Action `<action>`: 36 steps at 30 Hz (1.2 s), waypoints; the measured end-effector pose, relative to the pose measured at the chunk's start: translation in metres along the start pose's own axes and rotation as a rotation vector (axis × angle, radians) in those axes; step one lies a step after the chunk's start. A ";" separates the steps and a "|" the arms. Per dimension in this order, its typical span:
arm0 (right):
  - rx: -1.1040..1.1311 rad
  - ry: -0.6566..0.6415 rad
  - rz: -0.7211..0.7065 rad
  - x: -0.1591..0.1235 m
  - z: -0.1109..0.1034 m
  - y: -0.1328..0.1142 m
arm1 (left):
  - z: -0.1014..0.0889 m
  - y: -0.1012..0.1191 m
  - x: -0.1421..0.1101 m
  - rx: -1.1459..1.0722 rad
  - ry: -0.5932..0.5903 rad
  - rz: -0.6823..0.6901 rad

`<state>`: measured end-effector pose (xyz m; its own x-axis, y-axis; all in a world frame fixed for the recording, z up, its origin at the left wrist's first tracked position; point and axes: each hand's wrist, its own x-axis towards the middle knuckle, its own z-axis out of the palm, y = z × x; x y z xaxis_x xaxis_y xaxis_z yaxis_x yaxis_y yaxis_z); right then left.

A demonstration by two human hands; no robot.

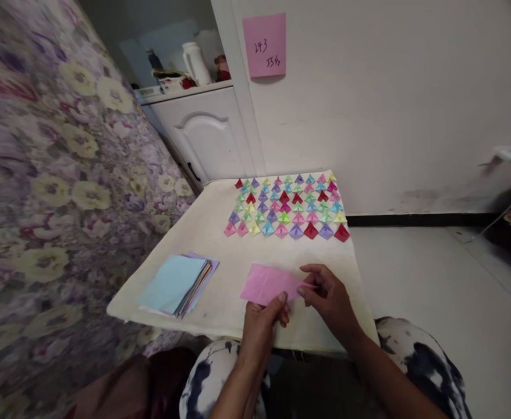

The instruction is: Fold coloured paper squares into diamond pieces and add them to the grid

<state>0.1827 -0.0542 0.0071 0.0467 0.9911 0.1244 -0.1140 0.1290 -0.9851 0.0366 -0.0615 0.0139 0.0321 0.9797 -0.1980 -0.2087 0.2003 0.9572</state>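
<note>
While my left grip (262, 317) pinches the pink paper (264, 280) by its near edge above the bench (190, 224) and my right grip (329, 294) pinches its right end, I should keep pressure light and edges flush; its long axis runs left to right, seemingly tapering toward my right grip

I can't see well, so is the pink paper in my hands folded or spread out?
Folded, it seems: the pink paper is an oblong with a faint crease; its layers can't be counted.
</note>
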 end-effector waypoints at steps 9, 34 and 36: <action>-0.003 0.009 0.016 0.002 -0.007 -0.004 | -0.002 0.005 0.000 -0.039 0.033 -0.009; -0.059 -0.369 0.202 0.013 -0.022 0.000 | 0.000 -0.006 0.001 0.126 -0.096 -0.129; -0.110 -0.383 0.194 0.013 -0.021 0.002 | 0.001 -0.008 0.001 0.145 -0.118 -0.159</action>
<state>0.2040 -0.0419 0.0047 -0.3390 0.9395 -0.0497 0.0235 -0.0444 -0.9987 0.0389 -0.0619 0.0061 0.1694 0.9284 -0.3308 -0.0494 0.3432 0.9380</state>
